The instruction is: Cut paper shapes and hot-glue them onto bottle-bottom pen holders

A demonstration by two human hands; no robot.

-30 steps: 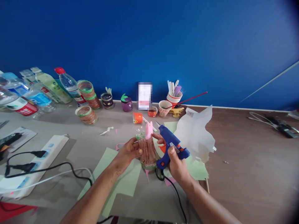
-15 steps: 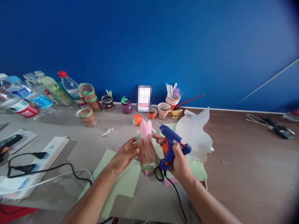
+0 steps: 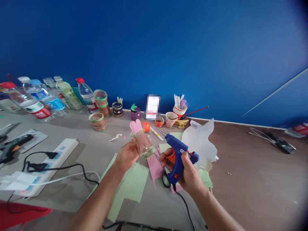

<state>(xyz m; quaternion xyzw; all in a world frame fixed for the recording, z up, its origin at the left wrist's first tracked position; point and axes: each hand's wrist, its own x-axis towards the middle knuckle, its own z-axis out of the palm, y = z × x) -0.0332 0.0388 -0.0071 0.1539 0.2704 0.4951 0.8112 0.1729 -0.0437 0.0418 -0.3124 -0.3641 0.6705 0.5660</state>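
My left hand [image 3: 127, 153] grips a small brown-painted clear cup [image 3: 143, 141] with green edges, tilted to the left. A pink paper piece [image 3: 136, 126] with rounded lobes stands up from its upper end. In my right hand [image 3: 189, 173] is a blue hot glue gun [image 3: 177, 154], its nozzle pointing up and left, apart from the cup. My right fingers wrap round its handle by the orange trigger. Below the hands lie pink paper [image 3: 155, 168], green paper [image 3: 131, 183] and scissors [image 3: 165, 179], partly hidden by the glue gun.
Several bottles [image 3: 38, 107] stand at the back left, near brown-painted cups [image 3: 98, 122]. A power strip [image 3: 54, 160] with cables lies at the left. Behind the hands are a purple cup [image 3: 135, 113], a marker [image 3: 156, 133] and paper cups [image 3: 171, 119]. White film [image 3: 201, 141] lies at the right.
The brown-painted cup has moved left and tilted left in my left hand, away from the glue gun. More of the pink paper and scissors beneath shows. The whole view has shifted slightly.
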